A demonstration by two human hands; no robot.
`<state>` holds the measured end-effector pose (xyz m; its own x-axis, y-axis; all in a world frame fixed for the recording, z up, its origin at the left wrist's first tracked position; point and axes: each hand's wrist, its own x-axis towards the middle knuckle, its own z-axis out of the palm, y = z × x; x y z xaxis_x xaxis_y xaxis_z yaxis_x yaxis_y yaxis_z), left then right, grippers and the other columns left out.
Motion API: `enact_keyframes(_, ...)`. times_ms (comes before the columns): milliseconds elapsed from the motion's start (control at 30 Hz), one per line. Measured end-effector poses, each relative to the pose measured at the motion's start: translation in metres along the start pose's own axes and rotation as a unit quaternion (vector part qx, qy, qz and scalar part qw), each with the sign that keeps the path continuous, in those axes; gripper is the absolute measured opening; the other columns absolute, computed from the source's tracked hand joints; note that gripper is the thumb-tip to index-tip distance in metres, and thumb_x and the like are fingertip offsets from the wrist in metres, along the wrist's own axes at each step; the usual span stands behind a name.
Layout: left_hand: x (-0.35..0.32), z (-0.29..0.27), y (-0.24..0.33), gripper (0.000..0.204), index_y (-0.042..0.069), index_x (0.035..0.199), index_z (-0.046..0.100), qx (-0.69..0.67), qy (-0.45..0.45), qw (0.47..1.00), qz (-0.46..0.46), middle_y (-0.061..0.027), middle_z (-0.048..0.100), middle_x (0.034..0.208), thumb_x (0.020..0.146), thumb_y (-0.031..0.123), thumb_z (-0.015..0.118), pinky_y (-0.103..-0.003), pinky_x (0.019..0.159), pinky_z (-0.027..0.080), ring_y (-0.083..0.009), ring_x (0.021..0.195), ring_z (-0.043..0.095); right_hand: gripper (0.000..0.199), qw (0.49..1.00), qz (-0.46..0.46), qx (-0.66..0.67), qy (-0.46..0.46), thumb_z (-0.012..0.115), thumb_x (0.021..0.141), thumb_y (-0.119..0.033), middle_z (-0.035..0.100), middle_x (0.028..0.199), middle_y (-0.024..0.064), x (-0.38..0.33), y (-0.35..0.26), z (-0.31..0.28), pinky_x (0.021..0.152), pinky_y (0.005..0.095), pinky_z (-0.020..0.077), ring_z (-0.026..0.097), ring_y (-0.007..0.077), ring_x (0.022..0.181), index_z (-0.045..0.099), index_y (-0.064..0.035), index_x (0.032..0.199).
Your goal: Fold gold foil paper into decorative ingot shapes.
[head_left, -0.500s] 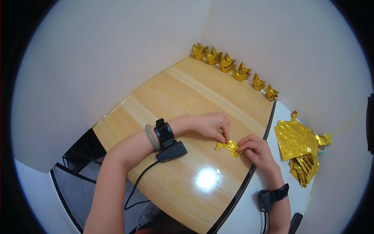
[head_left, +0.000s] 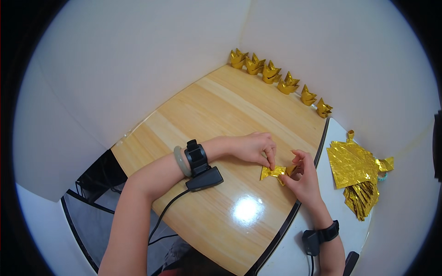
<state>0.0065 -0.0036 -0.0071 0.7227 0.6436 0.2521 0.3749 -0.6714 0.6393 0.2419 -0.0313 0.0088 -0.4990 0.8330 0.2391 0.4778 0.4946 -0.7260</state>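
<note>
Two hands pinch a half-folded gold foil paper piece (head_left: pixel 275 172) low on the wooden desk (head_left: pixel 216 110), at about 4 o'clock from its middle.

Done well, the fold wants the crease pressed flat against the desk and the edges kept aligned. The left hand (head_left: pixel 251 147) has its fingers (head_left: pixel 270 162) closed on the paper's top edge; the right hand (head_left: pixel 301 177) clamps the end at 3 o'clock. Finished gold ingots (head_left: pixel 276 76) line the 12 o'clock edge; gold foil sheets (head_left: pixel 354 172) lie at 3 o'clock.

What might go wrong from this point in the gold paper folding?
1. The small gold foil paper piece, pinched by the left hand and right hand, may tear or crease crookedly.
2. It sits near the wooden table edge and might slip off.
</note>
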Motion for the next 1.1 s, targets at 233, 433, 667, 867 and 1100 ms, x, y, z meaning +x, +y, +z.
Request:
enact_keyframes(233,-0.001,-0.004,-0.003,0.016,0.012,0.089,0.068,-0.079,-0.011,0.997,-0.006,0.0,0.063,0.091,0.074,0.012,0.072,-0.033,0.088,0.039,-0.0203,0.096,0.049,0.051,0.998,-0.054,0.005,-0.016,0.079,0.069,-0.005,0.057,0.091,0.0066,-0.001,0.002,0.003,0.074,0.0281,0.0519,0.058,0.0165,0.081,0.052,-0.0062,0.112)
enact_keyframes(433,0.001,-0.006,-0.001,0.021,0.008,0.091,0.062,-0.104,-0.013,0.994,-0.035,-0.0013,0.065,0.089,0.073,0.011,0.072,-0.033,0.088,0.039,-0.0204,0.094,0.05,0.03,0.988,-0.129,-0.08,-0.012,0.077,0.072,-0.012,0.063,0.094,0.0084,-0.002,-0.001,0.004,0.073,0.0306,0.0526,0.062,0.0226,0.082,0.064,-0.0049,0.098)
enact_keyframes(667,-0.001,-0.003,-0.003,0.015,0.008,0.087,0.069,-0.128,-0.013,0.991,-0.041,-0.0023,0.066,0.087,0.074,0.013,0.073,-0.031,0.084,0.041,-0.019,0.091,0.051,0.02,0.971,-0.19,-0.142,-0.015,0.073,0.075,-0.01,0.064,0.096,0.0079,-0.002,-0.003,0.007,0.073,0.0331,0.0516,0.062,0.0249,0.085,0.068,-0.0049,0.094)
enact_keyframes(867,0.007,0.002,0.011,0.011,0.009,0.079,0.071,-0.093,0.001,0.981,-0.168,-0.0033,0.067,0.08,0.074,0.017,0.074,-0.03,0.077,0.044,-0.0188,0.085,0.054,0.02,0.996,-0.023,0.02,-0.084,0.069,0.079,-0.008,0.061,0.097,0.008,0.003,0.001,0.003,0.078,0.0326,0.0471,0.058,0.025,0.09,0.064,-0.007,0.098)
enact_keyframes(1100,0.004,0.003,0.009,0.011,0.019,0.077,0.072,0.061,0.031,0.988,-0.137,0.0014,0.062,0.081,0.069,0.025,0.076,-0.035,0.085,0.036,-0.0216,0.095,0.049,0.031,0.975,-0.113,-0.142,-0.127,0.073,0.076,-0.019,0.055,0.108,0.0056,0.011,0.003,-0.013,0.093,0.0401,0.0337,0.047,0.0262,0.108,0.062,-0.0139,0.105)
